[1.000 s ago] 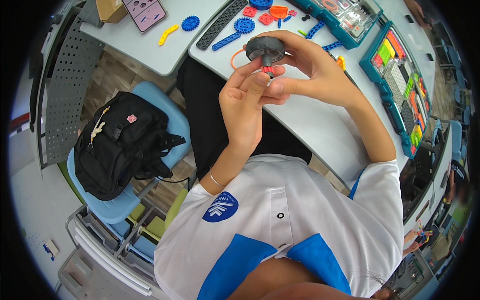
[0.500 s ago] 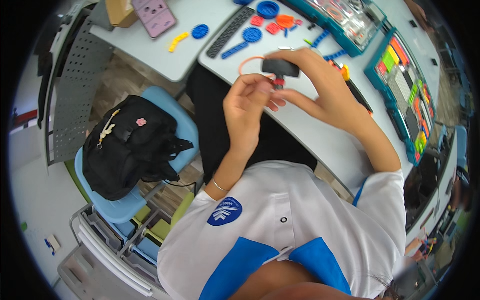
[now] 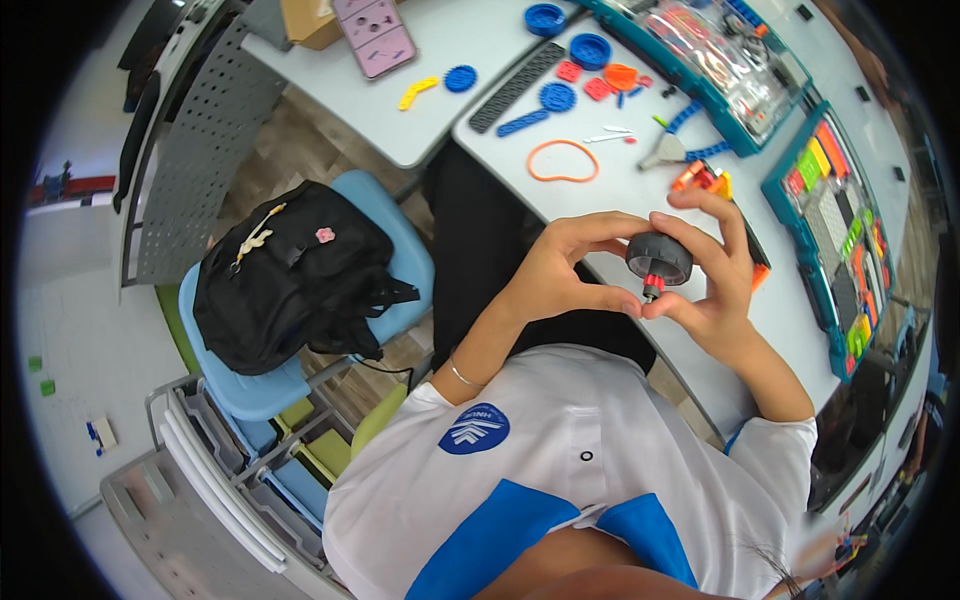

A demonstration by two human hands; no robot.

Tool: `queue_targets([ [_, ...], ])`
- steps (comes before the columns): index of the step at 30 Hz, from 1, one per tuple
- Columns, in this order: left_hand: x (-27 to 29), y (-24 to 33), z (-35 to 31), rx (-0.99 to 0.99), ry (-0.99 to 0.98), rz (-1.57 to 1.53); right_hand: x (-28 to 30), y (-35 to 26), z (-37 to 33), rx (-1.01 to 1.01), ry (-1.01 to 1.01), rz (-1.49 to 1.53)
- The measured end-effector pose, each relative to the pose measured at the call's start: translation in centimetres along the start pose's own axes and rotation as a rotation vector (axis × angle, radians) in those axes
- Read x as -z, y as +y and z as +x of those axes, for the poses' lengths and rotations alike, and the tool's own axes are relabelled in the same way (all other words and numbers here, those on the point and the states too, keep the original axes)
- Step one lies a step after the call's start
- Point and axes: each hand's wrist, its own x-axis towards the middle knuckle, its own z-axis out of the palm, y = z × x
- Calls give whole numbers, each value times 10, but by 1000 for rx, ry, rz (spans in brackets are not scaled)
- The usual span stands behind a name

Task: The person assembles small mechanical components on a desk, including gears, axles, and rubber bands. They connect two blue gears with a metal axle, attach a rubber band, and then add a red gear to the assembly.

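As my feed opens on the pair of hands at its middle, I list first one black-tyred toy wheel (image 3: 658, 258), held above the near edge of the white table (image 3: 780, 320), its axle carrying a small red gear (image 3: 654, 281) and pointing to six o'clock. Right hand (image 3: 722, 285): clasping the wheel at its three o'clock side, one finger on the tyre's top, thumb by the axle's tip, another finger raised. Left hand (image 3: 565, 265): at nine o'clock, curled, fingertips at the tyre, thumb near the axle's tip; whether it grips, I cannot tell. Around the wheel I count: an orange rubber band (image 3: 530, 160), between ten and eleven; a blue gear (image 3: 557, 97) and a black perforated beam (image 3: 517, 88), at eleven; a grey tapered piece (image 3: 662, 153), at twelve; an open teal parts case (image 3: 690, 78), at one; a second teal parts case (image 3: 805, 250), at three; a pink-screened phone (image 3: 375, 37), at ten; a black backpack (image 3: 300, 285) on a blue chair (image 3: 240, 397), at nine.
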Motion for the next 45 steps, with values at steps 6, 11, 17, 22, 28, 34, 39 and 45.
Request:
queue_targets([
  [6, -28, -18, -3, 114, -52, -236, 0, 7, -46, 31, 100, -26],
  [11, -42, -25, 4, 150, -73, -220, 18, 4, -69, 14, 133, -132],
  [17, -53, -24, 13, 74, -15, -86, 52, 21, -99, -317, 301, -545],
  [22, -62, -28, 24, -58, -79, -43, 53, 36, -114, -472, 225, -551],
  [28, -67, -25, 35, -26, -91, 157, 50, 31, -110, -513, 303, -286],
  [34, -75, -30, 38, 89, -69, 81, 48, 27, -109, -431, 321, -219],
  [39, -74, -31, 38, 81, -63, 72, 48, 29, -108, -461, 290, -277],
  [45, -68, -25, 31, 64, -49, -9, 46, 24, -103, -415, 265, -468],
])
